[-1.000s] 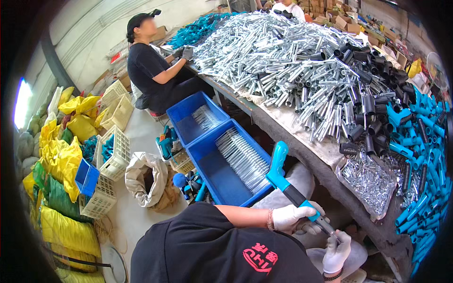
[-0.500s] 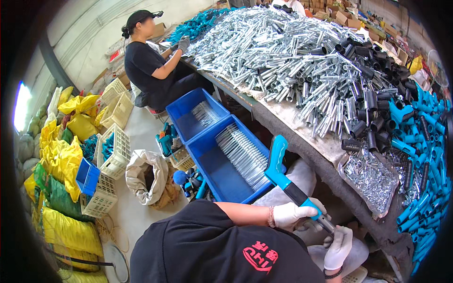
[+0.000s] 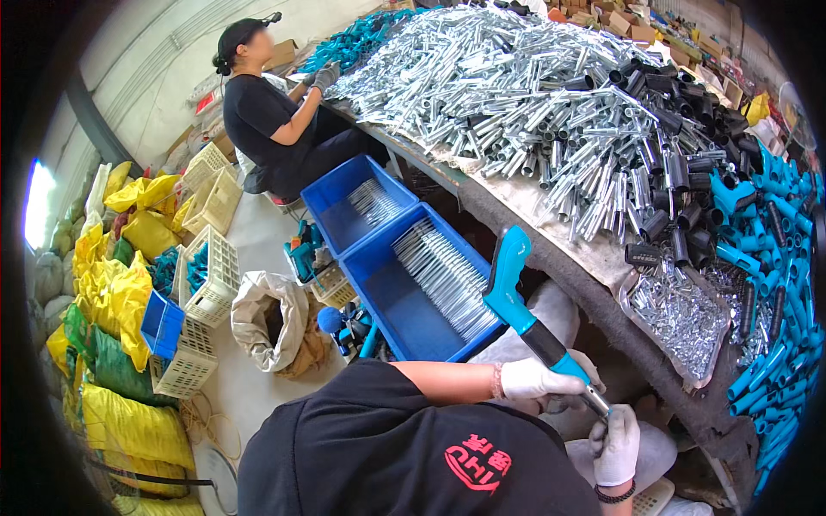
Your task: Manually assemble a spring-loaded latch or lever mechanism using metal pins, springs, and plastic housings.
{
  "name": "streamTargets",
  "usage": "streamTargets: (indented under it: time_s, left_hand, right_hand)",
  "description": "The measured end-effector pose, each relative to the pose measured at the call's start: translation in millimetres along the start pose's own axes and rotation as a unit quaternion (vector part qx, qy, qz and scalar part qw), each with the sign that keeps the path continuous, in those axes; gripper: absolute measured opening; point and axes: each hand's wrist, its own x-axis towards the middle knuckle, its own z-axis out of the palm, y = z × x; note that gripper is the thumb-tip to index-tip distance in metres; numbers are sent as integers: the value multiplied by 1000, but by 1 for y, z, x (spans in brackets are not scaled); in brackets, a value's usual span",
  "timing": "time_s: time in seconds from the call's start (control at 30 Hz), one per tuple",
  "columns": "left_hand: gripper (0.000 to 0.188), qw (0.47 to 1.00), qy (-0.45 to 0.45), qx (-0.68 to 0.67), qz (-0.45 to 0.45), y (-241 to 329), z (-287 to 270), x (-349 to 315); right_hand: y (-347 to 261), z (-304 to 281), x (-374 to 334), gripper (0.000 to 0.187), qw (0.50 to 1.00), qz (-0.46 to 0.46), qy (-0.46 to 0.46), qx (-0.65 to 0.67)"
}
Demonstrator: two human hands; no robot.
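A teal-and-black tool handle (image 3: pixel 541 342) with a curved grip at its upper end slants across in front of me. My left hand (image 3: pixel 544 378), in a whitish glove, is closed around its lower teal part. A short metal tube (image 3: pixel 596 401) sticks out of the handle's lower end. My right hand (image 3: pixel 617 447), also gloved, is closed on the end of that tube, its fingertips pressed together there. Whether a smaller part sits between those fingers is hidden.
A table edge (image 3: pixel 551 267) runs diagonally on my right, heaped with metal tubes (image 3: pixel 516 95), black sleeves (image 3: pixel 671 168) and teal handles (image 3: pixel 779 370). A tray of small metal parts (image 3: pixel 675 322) lies near. Two blue bins (image 3: pixel 366 301) hold metal rods. A co-worker (image 3: pixel 275 112) sits farther off.
My right hand has shifted slightly down with its fingers more curled. The handle's curved grip has tilted a little upward; my left hand keeps hold of it.
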Motion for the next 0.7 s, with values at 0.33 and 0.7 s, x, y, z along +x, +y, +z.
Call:
streamTargets:
  time_s: [0.33, 0.7]
  left_hand:
    - [28, 994, 61, 80, 51, 11, 26, 10]
    - [24, 990, 55, 129, 1, 18, 29, 6]
  right_hand:
    - [-25, 6, 6, 26, 896, -352, 30, -270]
    - [-25, 3, 0, 22, 906, -310, -14, -288]
